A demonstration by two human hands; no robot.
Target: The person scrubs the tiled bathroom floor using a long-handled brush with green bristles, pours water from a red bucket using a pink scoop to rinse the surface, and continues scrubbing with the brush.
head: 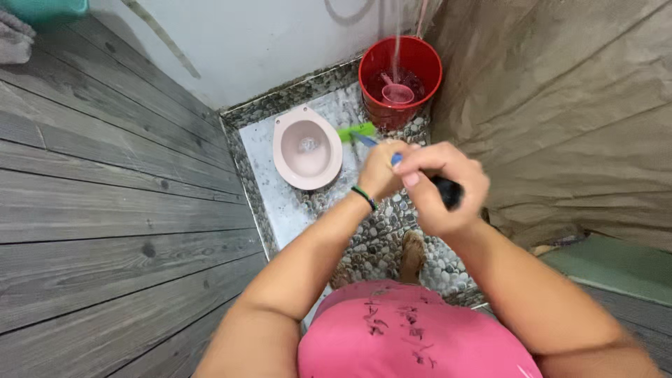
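Both hands meet a little right of the middle of the frame, held over the pebble floor. The left hand is closed around the blue handle of a brush, whose green head sticks out toward the upper left, just beside the right edge of the squat toilet. A dark band sits on the left wrist. The right hand is curled tight around a black object that pokes out of the fist toward the right; what it is cannot be told from the blur. The fingertips of the right hand touch or overlap the left hand at the top of the brush handle, where a bit of blue shows between them.

The pale pink squat toilet lies in a light concrete slab left of the hands, its bowl wet. In the upper middle of the frame a red bucket stands in the corner, with water in it and a pink scoop floating inside; a thin stream of water falls into it from above. Grey wooden planks fill the left side of the frame, and a brown sheet wall covers the right. At the bottom is the person's pink shirt, and one bare foot rests on the pebbles just above it.
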